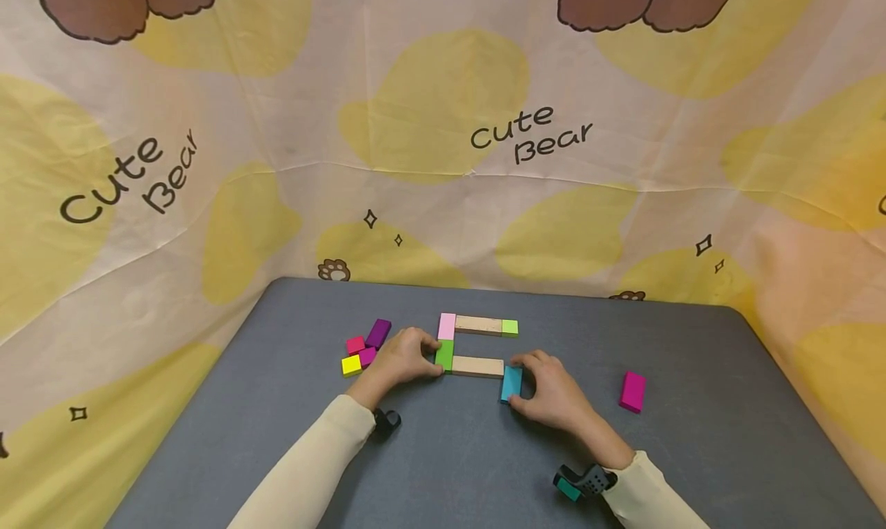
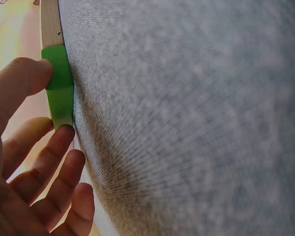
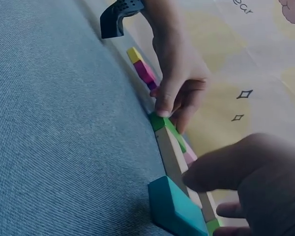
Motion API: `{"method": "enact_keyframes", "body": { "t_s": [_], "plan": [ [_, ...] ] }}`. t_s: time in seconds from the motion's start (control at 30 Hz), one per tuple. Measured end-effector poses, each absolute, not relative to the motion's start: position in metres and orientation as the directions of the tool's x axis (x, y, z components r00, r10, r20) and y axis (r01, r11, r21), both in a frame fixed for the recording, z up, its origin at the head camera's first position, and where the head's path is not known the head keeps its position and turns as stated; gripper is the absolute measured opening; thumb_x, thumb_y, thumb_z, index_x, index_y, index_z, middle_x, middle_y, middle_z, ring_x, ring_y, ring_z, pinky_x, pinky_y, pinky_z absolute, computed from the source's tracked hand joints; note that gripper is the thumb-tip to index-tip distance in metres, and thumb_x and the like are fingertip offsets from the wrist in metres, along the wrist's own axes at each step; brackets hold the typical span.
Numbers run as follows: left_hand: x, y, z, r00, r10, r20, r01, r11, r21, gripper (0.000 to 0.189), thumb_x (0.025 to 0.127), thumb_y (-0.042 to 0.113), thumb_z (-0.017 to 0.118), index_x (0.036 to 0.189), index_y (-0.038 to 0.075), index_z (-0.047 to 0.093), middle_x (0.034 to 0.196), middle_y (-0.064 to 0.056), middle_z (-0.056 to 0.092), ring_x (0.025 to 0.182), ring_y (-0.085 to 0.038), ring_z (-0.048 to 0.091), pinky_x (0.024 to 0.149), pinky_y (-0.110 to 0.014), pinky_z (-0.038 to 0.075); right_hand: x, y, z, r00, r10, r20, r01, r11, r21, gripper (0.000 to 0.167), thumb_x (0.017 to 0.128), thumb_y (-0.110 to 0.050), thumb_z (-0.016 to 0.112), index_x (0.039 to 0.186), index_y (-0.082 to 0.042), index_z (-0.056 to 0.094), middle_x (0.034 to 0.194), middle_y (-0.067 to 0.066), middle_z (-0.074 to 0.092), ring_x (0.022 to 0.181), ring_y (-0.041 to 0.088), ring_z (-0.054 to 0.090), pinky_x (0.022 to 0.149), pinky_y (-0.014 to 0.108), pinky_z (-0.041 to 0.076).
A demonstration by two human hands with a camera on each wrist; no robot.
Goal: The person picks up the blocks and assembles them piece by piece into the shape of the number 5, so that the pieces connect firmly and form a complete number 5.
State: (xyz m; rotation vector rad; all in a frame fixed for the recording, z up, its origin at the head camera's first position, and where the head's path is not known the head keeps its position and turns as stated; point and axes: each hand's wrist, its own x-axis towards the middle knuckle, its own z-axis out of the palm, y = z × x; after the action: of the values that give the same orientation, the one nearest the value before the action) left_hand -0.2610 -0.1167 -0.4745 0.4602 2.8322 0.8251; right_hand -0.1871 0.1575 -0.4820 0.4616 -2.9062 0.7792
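In the head view, my left hand (image 1: 408, 356) pinches a green block (image 1: 444, 356) between thumb and fingers at the left end of a flat row. A pink block (image 1: 447, 326) lies just behind it. From the green block a bare wooden block (image 1: 477, 367) runs right to a blue block (image 1: 511, 384). My right hand (image 1: 554, 390) curls its thumb and fingers about that blue block's ends. The left wrist view shows the thumb on the green block (image 2: 59, 73). In the right wrist view, the thumb is close by the blue block (image 3: 174, 206), and its far end is partly hidden.
A second wooden block (image 1: 477, 325) with a small lime green block (image 1: 510, 328) at its end lies farther back. Purple, red and yellow blocks (image 1: 351, 365) cluster at left. A magenta block (image 1: 633, 391) lies at right on the grey table (image 1: 443, 467); a patterned cloth (image 1: 443, 229) hangs behind.
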Motion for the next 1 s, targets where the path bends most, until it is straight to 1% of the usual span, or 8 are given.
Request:
{"method": "enact_keyframes", "body": {
  "t_s": [0.1,0.3,0.63,0.87,1.0],
  "plan": [
    [-0.261,-0.117,-0.475,-0.941,0.332,-0.066,0.243,0.799,0.55,0.048,0.071,0.032,0.084,0.113,0.012,0.073,0.104,-0.001,0.072,0.086,-0.012,0.058,0.083,-0.035,0.051,-0.186,0.159,-0.48,-0.945,-0.271,0.181,-0.325,0.819,-0.474,0.051,0.073,-0.032,0.077,0.12,-0.015,0.064,0.117,0.005,0.063,0.106,0.028,0.055,0.084,0.045,0.049],
    [-0.262,-0.117,-0.474,-0.942,0.329,-0.06,0.243,0.797,0.553,0.048,0.071,0.032,0.084,0.113,0.012,0.073,0.104,-0.001,0.072,0.085,-0.011,0.058,0.083,-0.035,0.051,-0.185,0.161,-0.473,-0.944,-0.278,0.176,-0.329,0.822,-0.466,0.051,0.075,-0.034,0.075,0.122,-0.018,0.063,0.121,0.005,0.062,0.109,0.028,0.054,0.084,0.047,0.049],
    [-0.262,-0.116,-0.475,-0.943,0.327,-0.068,0.238,0.798,0.553,0.048,0.071,0.032,0.084,0.113,0.012,0.073,0.104,-0.001,0.071,0.084,-0.012,0.056,0.079,-0.033,0.051,-0.183,0.177,-0.466,-0.944,-0.274,0.185,-0.329,0.83,-0.45,0.05,0.078,-0.033,0.075,0.123,-0.017,0.063,0.12,0.005,0.062,0.111,0.028,0.054,0.086,0.051,0.05],
    [-0.263,-0.117,-0.476,-0.943,0.327,-0.065,0.238,0.797,0.555,0.048,0.071,0.031,0.084,0.113,0.011,0.073,0.104,-0.002,0.071,0.085,-0.013,0.057,0.081,-0.034,0.051,-0.181,0.191,-0.461,-0.948,-0.264,0.18,-0.318,0.836,-0.448,0.051,0.078,-0.032,0.075,0.125,-0.015,0.062,0.123,0.009,0.06,0.114,0.032,0.053,0.088,0.055,0.049],
    [-0.262,-0.117,-0.476,-0.941,0.33,-0.07,0.239,0.797,0.554,0.048,0.071,0.032,0.084,0.113,0.011,0.073,0.103,-0.002,0.071,0.085,-0.013,0.057,0.081,-0.034,0.051,-0.18,0.199,-0.46,-0.949,-0.255,0.188,-0.313,0.842,-0.439,0.052,0.079,-0.032,0.075,0.126,-0.015,0.061,0.124,0.01,0.059,0.115,0.033,0.053,0.089,0.055,0.049]
  ]
}}
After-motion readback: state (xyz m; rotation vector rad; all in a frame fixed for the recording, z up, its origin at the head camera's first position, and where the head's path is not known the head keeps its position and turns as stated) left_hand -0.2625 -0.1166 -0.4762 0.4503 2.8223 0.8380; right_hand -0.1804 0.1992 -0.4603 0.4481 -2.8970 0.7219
